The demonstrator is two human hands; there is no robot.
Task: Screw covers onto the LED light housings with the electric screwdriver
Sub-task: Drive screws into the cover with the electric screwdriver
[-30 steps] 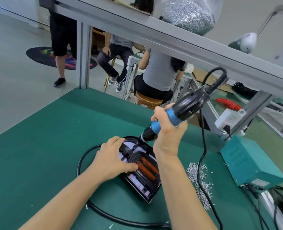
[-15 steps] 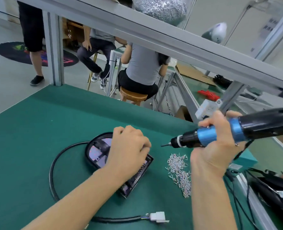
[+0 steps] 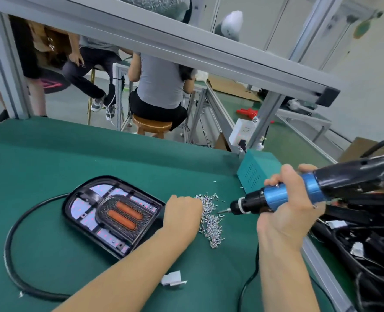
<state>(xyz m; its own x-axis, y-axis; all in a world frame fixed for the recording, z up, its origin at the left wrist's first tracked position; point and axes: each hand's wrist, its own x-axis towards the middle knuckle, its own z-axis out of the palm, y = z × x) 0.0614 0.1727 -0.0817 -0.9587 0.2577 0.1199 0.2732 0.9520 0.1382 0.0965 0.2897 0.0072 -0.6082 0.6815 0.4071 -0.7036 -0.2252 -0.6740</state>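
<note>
A black LED light housing with two orange strips lies flat on the green mat, its black cable looping round to a white connector. Right of the housing is a pile of small silver screws. My left hand reaches into the pile's left edge with fingers curled down; what it holds is hidden. My right hand grips the blue-and-black electric screwdriver, held nearly level above the mat, its bit pointing left at the screws.
A teal power box stands at the mat's far right corner, beside a white socket. Black cables and parts are heaped past the right edge. An aluminium frame beam crosses overhead. People sit and stand behind the bench.
My left hand has left the housing and moved right into the screw pile. The screwdriver has swung away from the housing and now hangs level by the screws.
</note>
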